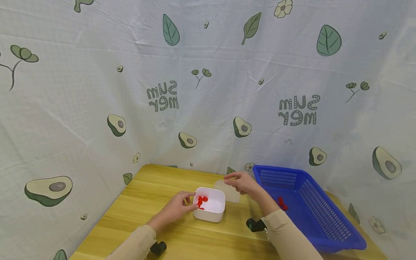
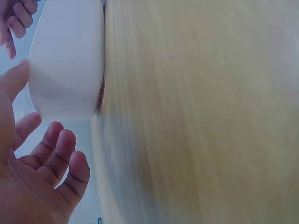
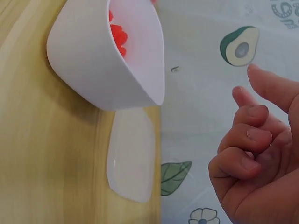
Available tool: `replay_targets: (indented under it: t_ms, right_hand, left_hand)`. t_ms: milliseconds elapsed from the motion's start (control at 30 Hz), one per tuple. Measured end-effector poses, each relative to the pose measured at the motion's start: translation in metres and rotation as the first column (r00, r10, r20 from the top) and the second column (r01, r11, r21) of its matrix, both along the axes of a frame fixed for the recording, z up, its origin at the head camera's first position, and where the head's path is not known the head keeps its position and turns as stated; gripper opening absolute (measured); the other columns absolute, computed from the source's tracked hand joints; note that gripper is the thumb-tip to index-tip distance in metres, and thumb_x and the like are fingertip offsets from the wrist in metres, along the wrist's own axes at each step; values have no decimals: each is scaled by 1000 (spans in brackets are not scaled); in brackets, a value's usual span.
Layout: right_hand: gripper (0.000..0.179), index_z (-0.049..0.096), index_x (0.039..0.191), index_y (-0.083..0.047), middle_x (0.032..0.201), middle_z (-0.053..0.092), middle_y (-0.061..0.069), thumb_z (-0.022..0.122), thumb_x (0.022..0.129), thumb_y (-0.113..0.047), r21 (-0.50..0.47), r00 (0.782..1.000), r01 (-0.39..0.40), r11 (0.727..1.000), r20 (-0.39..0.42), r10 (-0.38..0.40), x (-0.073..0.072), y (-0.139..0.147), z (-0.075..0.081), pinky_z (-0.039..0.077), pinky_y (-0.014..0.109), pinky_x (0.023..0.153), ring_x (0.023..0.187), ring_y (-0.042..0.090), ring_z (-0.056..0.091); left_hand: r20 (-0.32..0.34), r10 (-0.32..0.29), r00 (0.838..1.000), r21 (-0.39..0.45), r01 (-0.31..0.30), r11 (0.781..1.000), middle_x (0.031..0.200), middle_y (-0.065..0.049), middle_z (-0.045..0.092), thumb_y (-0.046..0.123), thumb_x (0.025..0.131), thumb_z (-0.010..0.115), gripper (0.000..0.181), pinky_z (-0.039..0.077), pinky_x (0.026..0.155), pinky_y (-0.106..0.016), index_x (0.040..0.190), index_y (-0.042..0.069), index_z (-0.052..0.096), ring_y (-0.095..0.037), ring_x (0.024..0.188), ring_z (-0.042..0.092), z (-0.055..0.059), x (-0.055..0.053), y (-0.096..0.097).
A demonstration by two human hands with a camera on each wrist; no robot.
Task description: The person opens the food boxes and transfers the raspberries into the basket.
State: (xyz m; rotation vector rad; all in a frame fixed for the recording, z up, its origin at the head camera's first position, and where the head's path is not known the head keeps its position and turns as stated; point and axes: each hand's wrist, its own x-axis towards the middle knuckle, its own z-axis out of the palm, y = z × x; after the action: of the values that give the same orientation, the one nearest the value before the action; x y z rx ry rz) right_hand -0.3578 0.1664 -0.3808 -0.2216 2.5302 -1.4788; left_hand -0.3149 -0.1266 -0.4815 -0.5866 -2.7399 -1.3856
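A white plastic box (image 1: 209, 216) stands uncovered on the wooden table, with several small red pieces (image 1: 202, 199) gathered at its left side. My left hand (image 1: 177, 207) is at the box's left end. Its thumb and index fingertips touch the rim, while the other fingers (image 2: 64, 144) bend loosely beside the wall. Above the area behind the box hovers my right hand (image 1: 242, 182), holding nothing visible. Its thumb and index finger extend apart, and the remaining fingers (image 3: 243, 137) are loosely curled. Below it lies a flat translucent lid (image 3: 131, 158).
To the right sits a large blue plastic basket (image 1: 325, 216) with a few red pieces (image 1: 282, 205) inside, beside my right forearm. A printed cloth (image 1: 211, 90) hangs behind and to the sides of the table (image 1: 208, 240).
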Motion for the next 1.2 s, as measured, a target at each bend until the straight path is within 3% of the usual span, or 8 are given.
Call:
replay_targets:
  t_ms: [433, 633, 1200]
  right_hand:
    - [37, 67, 124, -1, 60, 37, -3, 71, 94, -21, -32, 996, -77, 997, 50, 78, 2, -22, -20, 25, 24, 47, 50, 12, 28]
    - [32, 70, 117, -3, 61, 38, -2, 73, 92, -21, -45, 993, -96, 994, 58, 98, 2, -28, -26, 26, 24, 48, 50, 13, 30]
    - [27, 75, 113, -9, 63, 46, -1, 74, 91, -26, 177, 986, -162, 971, 4, 164, 10, -51, -31, 36, 25, 52, 51, 14, 39]
  left_hand:
    - [-8, 3, 1000, -16, -3, 1000, 101, -1, 55, 40, 92, 73, 56, 44, 71, -28, 138, 11, 61, -18, 88, 51, 0, 1, -1]
    - [-9, 1, 1000, -16, -1, 1000, 102, -2, 57, 41, 92, 72, 56, 45, 74, -31, 138, 11, 60, -18, 90, 51, 3, 1, 1]
    - [-8, 1, 1000, -29, -2, 1000, 102, -2, 56, 41, 93, 72, 58, 46, 74, -30, 139, 9, 59, -19, 90, 51, 0, 1, 2]
